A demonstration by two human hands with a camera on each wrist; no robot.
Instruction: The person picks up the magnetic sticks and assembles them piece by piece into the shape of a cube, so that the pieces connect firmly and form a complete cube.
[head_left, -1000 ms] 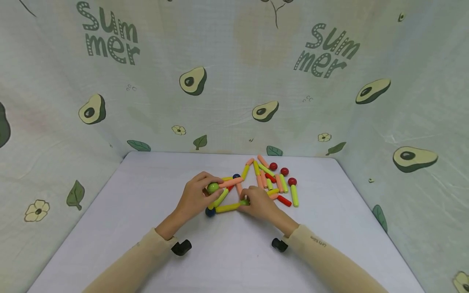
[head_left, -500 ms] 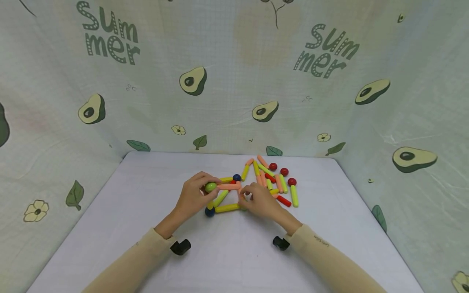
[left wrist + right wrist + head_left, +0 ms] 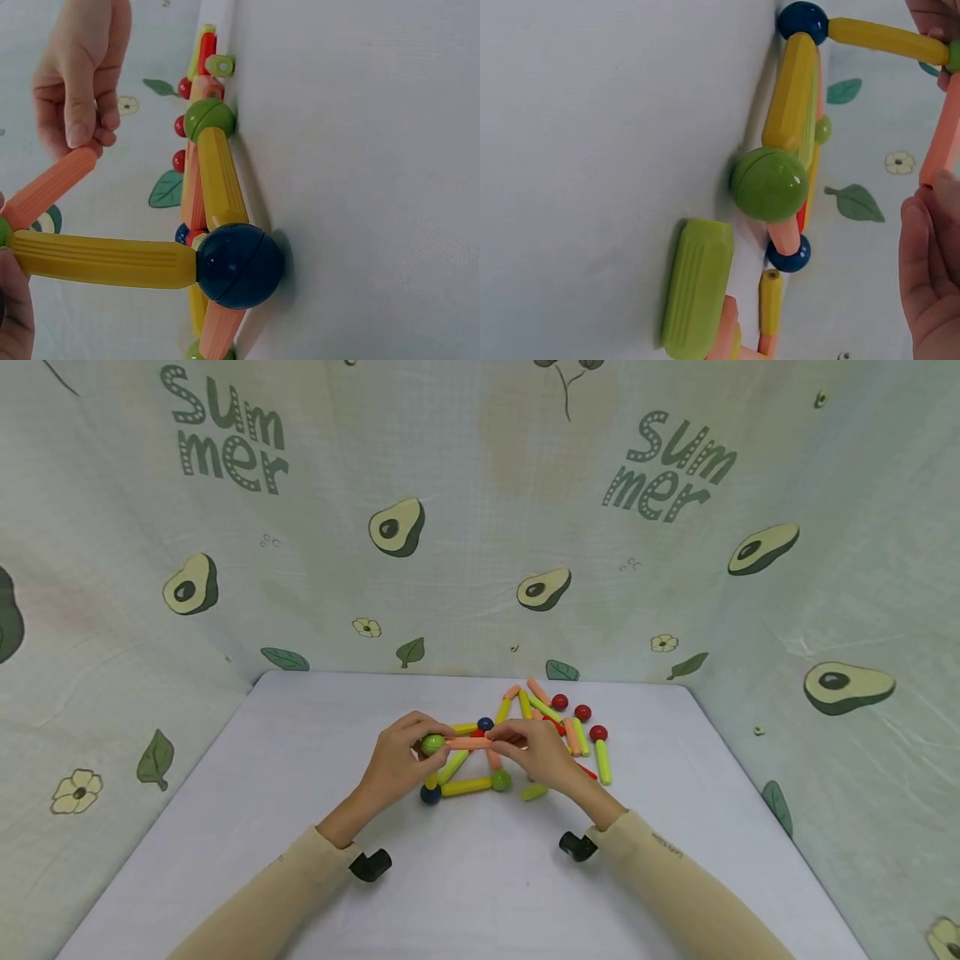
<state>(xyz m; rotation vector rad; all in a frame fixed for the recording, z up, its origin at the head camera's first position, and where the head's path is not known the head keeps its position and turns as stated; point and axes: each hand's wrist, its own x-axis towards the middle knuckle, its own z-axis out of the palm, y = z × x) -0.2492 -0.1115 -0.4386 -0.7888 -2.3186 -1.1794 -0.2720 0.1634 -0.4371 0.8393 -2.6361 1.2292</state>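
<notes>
My left hand (image 3: 401,753) holds a raised green ball (image 3: 432,744) from a magnetic stick-and-ball set. From that ball a yellow stick (image 3: 105,259) runs down to a dark blue ball (image 3: 240,266) on the table, and a salmon-pink stick (image 3: 468,743) reaches sideways. Thumb and fingers of my right hand (image 3: 534,748) pinch this pink stick's free end. Below lies a flat frame: another yellow stick (image 3: 467,787) joins the blue ball to a second green ball (image 3: 769,184), with a second pink stick (image 3: 493,760) behind that ball.
A loose lime stick (image 3: 697,289) lies right of the lower green ball. Farther right are several loose sticks and red balls (image 3: 598,733), partly behind my right hand. Another blue ball (image 3: 485,724) sits at the frame's back. A printed cloth (image 3: 465,543) hangs behind the white table (image 3: 300,718).
My right hand has left the lower green ball and moved up to the pink stick's end, uncovering the lime stick. The pink stick, tilted up before, now lies level. My left hand stays nearly still.
</notes>
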